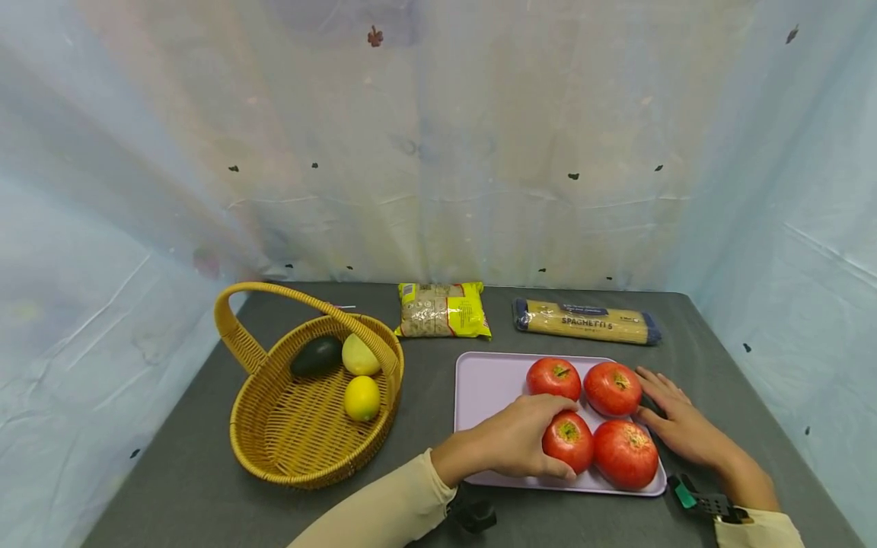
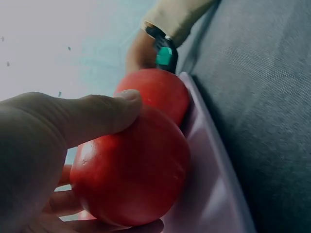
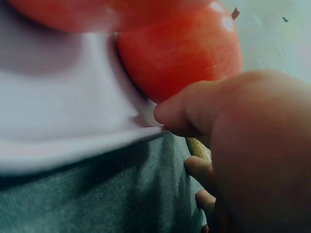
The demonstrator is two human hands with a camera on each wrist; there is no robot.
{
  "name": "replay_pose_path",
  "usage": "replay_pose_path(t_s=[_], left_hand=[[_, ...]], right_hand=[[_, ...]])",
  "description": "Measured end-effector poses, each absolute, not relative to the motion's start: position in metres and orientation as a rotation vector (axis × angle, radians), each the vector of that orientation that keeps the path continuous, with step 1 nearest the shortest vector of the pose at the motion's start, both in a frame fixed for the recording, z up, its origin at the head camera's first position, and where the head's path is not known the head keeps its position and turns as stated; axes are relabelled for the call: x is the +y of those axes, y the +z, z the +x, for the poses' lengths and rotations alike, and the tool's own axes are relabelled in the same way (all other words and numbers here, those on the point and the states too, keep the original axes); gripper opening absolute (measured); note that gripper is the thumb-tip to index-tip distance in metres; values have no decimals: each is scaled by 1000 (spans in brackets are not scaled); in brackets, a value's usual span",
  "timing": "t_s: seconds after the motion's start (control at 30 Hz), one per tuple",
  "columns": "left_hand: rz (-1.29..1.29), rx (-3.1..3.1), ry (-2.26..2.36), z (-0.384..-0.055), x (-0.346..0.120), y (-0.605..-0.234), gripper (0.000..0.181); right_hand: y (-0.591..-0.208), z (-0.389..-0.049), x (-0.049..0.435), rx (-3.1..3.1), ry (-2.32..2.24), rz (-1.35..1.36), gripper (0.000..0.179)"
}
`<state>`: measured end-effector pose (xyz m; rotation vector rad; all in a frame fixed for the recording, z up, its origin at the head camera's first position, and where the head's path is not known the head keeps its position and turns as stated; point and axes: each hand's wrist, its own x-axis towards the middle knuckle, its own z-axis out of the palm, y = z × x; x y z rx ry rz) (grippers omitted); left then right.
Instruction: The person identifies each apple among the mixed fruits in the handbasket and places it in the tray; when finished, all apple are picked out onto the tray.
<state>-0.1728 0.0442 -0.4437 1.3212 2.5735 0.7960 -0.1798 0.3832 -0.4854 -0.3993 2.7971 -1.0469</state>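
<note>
Several red apples sit together on the right side of a lilac tray (image 1: 483, 380). My left hand (image 1: 514, 438) grips the front-left apple (image 1: 568, 442), thumb on the near side and fingers round the far side. In the left wrist view that held apple (image 2: 131, 170) fills the middle, with another apple (image 2: 158, 92) behind it. At the tray's right edge, my right hand (image 1: 685, 426) lies with fingers extended beside the back-right apple (image 1: 613, 389). Its thumb (image 3: 184, 109) touches the tray rim, close under an apple (image 3: 180, 53) in the right wrist view.
A yellow wicker basket (image 1: 274, 457) with a tall handle stands at left, holding an avocado (image 1: 317, 355), a pale green-yellow fruit (image 1: 359, 355) and a lemon (image 1: 361, 398). Behind the tray lie a yellow bag (image 1: 445, 310) and a spaghetti pack (image 1: 585, 321). Plastic sheeting surrounds the grey table.
</note>
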Motion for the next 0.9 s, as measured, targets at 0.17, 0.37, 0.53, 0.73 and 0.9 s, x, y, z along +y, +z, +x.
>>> replay_pose_path(t_s=[0.17,0.37,0.53,0.73,0.9], left_hand=[[1325,2562,793,-173,46,-450,84],[1303,2570,743,-172,47,-453,88],[1311,2609,630,-168,46,-451,93],[1347,2731,488,-158,27,-437,92],[1422,2770,636,-143,-19,-412,67]], right_hand=[[-485,-180,383,2813,-1022,-395,66],[-485,-180,383,2826,-1006,-395,65],[-485,-180,383,2826,-1005,-394,65],[-481,-181,381,2891,-898,-412,64],[-464,-173,389,3044,-739,-346,61]])
